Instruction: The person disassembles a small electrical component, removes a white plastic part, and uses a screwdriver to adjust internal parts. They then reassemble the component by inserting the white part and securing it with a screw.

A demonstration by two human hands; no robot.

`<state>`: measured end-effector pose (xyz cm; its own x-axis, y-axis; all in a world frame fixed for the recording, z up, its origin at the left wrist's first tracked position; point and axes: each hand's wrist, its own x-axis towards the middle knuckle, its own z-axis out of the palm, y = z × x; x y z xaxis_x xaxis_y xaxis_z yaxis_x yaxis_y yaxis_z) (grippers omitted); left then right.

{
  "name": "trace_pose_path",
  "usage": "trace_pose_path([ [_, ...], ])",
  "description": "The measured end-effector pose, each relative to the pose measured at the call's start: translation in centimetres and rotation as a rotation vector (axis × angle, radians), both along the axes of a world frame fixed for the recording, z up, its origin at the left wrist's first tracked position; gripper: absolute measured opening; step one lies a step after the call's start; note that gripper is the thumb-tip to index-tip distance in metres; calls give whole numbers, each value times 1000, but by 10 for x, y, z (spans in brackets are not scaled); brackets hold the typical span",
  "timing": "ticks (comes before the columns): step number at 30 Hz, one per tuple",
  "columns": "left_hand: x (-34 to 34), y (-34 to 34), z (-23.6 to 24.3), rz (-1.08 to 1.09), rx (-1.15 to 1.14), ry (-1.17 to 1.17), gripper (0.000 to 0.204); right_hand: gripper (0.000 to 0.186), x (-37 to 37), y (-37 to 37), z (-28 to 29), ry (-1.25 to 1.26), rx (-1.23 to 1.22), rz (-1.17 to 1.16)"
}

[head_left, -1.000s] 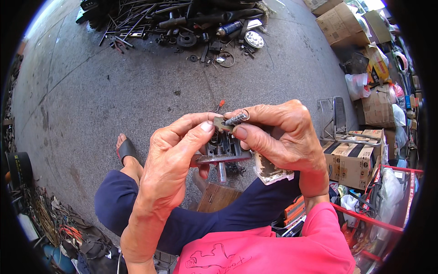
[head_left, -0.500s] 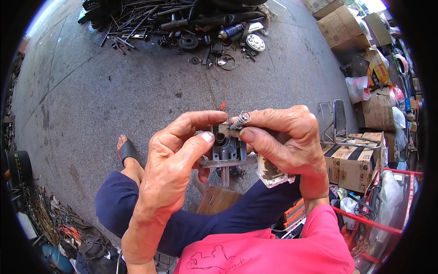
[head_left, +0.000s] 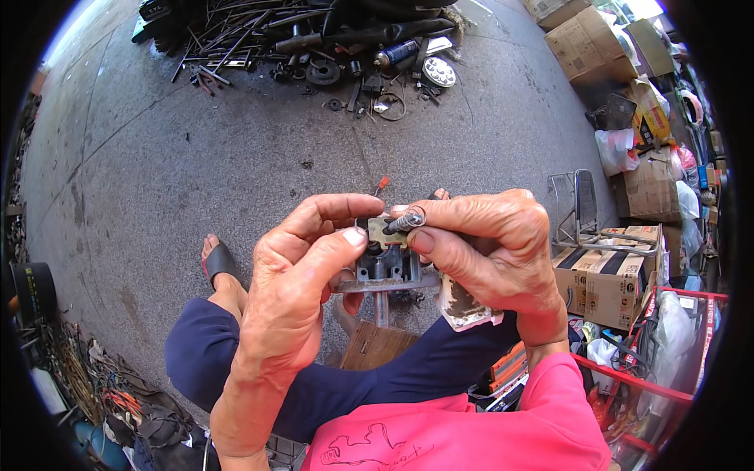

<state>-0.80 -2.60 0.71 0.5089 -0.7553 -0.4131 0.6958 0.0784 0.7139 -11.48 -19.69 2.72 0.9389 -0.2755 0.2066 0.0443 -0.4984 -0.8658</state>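
Note:
Between my hands is a grey metal housing (head_left: 380, 271) with a flange and a shaft (head_left: 382, 310) pointing down. My left hand (head_left: 287, 275) is closed around its left side, thumb and forefinger at the top and other fingers partly hidden behind the flange. A small brass-coloured plate (head_left: 386, 232) stands over the housing's opening. My right hand (head_left: 499, 243) pinches at the plate's right edge, beside a coil spring (head_left: 408, 219) on a dark pin. Below that hand hangs a white-edged piece (head_left: 465, 304) with a dirty brown face. A red-tipped wire (head_left: 382, 184) sticks up behind the housing.
A wooden block (head_left: 377, 345) is between my legs. Metal rods and loose parts (head_left: 251, 35) lie piled on the floor ahead. Cardboard boxes (head_left: 601, 275), a folding metal frame (head_left: 583, 206) and a red-edged rack (head_left: 636, 381) stand at right. Tangled scraps (head_left: 86, 369) lie at left.
The plate and spring have tilted, so more of the plate's flat face shows. The housing has moved slightly down and left. Both hands keep their grip.

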Motion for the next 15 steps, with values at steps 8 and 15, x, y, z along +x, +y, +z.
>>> trace_pose_path([
  [8,-4,-2,-2,5,66,-87,25,16,1,6,12,141,159,-73],
  [15,-5,-2,0,12,28,-17,26,18,1,8,6,51,69,-10],
])
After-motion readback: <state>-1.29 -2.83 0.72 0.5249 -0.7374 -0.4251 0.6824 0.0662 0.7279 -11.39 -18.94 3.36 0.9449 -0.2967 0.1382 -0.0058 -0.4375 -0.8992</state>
